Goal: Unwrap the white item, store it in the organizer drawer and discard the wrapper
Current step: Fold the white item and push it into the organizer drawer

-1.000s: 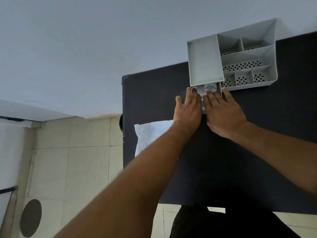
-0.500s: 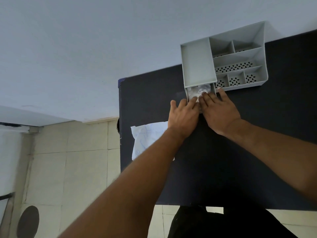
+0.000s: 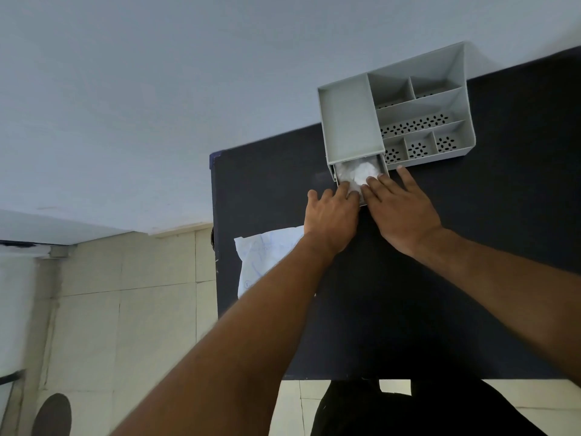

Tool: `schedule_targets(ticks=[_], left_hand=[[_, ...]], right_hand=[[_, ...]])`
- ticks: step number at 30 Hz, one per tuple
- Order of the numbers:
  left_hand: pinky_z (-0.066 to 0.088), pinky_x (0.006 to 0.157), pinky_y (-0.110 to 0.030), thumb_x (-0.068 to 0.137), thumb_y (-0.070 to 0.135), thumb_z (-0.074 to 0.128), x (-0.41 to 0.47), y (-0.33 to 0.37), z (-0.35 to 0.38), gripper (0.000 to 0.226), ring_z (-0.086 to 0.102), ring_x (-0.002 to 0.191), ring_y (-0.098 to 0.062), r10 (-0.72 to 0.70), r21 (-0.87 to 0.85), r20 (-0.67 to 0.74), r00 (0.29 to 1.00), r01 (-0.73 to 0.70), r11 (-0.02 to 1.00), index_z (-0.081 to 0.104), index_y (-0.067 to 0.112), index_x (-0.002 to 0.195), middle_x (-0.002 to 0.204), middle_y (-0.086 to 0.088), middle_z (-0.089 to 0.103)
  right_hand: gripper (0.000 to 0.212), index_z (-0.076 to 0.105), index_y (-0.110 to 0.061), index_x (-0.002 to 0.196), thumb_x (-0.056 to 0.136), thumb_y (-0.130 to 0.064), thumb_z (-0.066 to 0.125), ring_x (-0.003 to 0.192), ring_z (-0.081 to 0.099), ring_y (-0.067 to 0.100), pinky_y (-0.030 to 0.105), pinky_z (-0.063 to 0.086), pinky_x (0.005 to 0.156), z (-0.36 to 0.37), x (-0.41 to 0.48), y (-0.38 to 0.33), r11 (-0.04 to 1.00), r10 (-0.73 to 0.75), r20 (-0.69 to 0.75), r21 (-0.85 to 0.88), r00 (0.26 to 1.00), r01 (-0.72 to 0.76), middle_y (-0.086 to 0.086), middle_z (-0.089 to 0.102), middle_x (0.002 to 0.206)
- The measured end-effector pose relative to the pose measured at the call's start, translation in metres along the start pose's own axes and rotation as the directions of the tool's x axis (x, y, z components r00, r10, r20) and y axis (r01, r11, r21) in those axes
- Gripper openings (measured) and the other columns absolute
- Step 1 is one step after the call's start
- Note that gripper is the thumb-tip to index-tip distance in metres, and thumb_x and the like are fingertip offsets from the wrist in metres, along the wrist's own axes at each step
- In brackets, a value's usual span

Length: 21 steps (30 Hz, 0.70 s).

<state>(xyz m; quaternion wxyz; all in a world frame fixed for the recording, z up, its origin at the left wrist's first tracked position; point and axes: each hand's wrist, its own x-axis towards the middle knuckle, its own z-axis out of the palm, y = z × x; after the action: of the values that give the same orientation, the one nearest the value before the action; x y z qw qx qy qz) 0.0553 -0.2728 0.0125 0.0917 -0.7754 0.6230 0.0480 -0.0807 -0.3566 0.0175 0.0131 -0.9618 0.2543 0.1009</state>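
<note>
Both hands, left hand [image 3: 333, 215] and right hand [image 3: 401, 209], lie flat with fingers spread, gripping nothing, fingertips on the crumpled white item [image 3: 361, 175] in the organizer drawer [image 3: 382, 166]. Looks soft and light, so pinch a fold. Wrapper [image 3: 267, 256] sits on the desk [image 3: 471, 309].

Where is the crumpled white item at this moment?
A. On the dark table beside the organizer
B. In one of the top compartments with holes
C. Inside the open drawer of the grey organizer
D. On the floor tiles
C: the white item lies inside the pulled-out drawer under the grey organizer, with both hands at the drawer's front.
</note>
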Motion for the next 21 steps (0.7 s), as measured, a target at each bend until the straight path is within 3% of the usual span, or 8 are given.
schedule_targets(ticks=[4, 8, 11, 18, 21], left_hand=[[0.050, 0.082, -0.049, 0.094, 0.024, 0.063, -0.002, -0.003, -0.001, 0.042, 0.068, 0.096, -0.031, 0.019, -0.055, -0.120, 0.993, -0.026, 0.998, 0.060, 0.015, 0.135, 0.148, -0.008, 0.054], [0.054, 0.077, -0.043, 0.101, 0.021, 0.053, 0.001, -0.001, -0.007, 0.056, 0.060, 0.112, -0.030, 0.048, -0.050, -0.021, 0.999, -0.049, 0.998, 0.036, 0.017, 0.154, 0.163, -0.004, 0.033], [0.056, 0.077, -0.046, 0.104, 0.020, 0.048, 0.003, -0.001, -0.010, 0.059, 0.063, 0.113, -0.032, 0.018, -0.106, 0.080, 0.997, -0.009, 0.994, 0.026, 0.017, 0.158, 0.166, -0.002, 0.027], [0.051, 0.075, -0.043, 0.104, 0.018, 0.045, 0.009, -0.007, -0.017, 0.059, 0.068, 0.110, -0.033, -0.027, -0.065, 0.195, 0.980, 0.040, 0.997, 0.024, 0.017, 0.159, 0.167, -0.002, 0.025], [0.047, 0.078, -0.042, 0.102, 0.018, 0.050, 0.008, -0.005, -0.018, 0.047, 0.069, 0.105, -0.031, -0.036, -0.020, 0.110, 0.993, 0.038, 0.999, 0.043, 0.017, 0.148, 0.152, -0.003, 0.047]], right_hand=[[0.053, 0.037, -0.010, 0.153, 0.103, -0.028, 0.040, 0.151, 0.029, 0.027, 0.052, 0.000, 0.124, -0.001, 0.007, -0.003, 1.000, -0.009, -0.004, 0.022, 1.000, 0.009, 0.011, 0.041, 0.159], [0.054, 0.030, -0.010, 0.156, 0.106, -0.029, 0.033, 0.154, 0.021, 0.025, 0.050, -0.002, 0.125, -0.002, 0.013, -0.006, 1.000, -0.018, 0.049, 0.015, 0.999, 0.017, 0.009, 0.035, 0.163], [0.055, 0.027, -0.011, 0.157, 0.106, -0.029, 0.032, 0.155, 0.019, 0.024, 0.049, -0.001, 0.125, -0.006, 0.013, -0.005, 0.999, -0.013, 0.053, 0.034, 0.999, 0.011, 0.007, 0.033, 0.164], [0.051, 0.042, -0.017, 0.152, 0.102, -0.027, 0.047, 0.151, 0.030, 0.025, 0.050, -0.002, 0.124, -0.007, 0.006, -0.002, 0.998, -0.012, -0.011, 0.064, 1.000, 0.012, 0.003, 0.052, 0.152], [0.050, 0.042, -0.017, 0.151, 0.102, -0.028, 0.046, 0.151, 0.029, 0.027, 0.051, -0.002, 0.124, -0.008, 0.012, -0.003, 0.998, -0.014, -0.010, 0.063, 1.000, 0.015, 0.004, 0.056, 0.148]])
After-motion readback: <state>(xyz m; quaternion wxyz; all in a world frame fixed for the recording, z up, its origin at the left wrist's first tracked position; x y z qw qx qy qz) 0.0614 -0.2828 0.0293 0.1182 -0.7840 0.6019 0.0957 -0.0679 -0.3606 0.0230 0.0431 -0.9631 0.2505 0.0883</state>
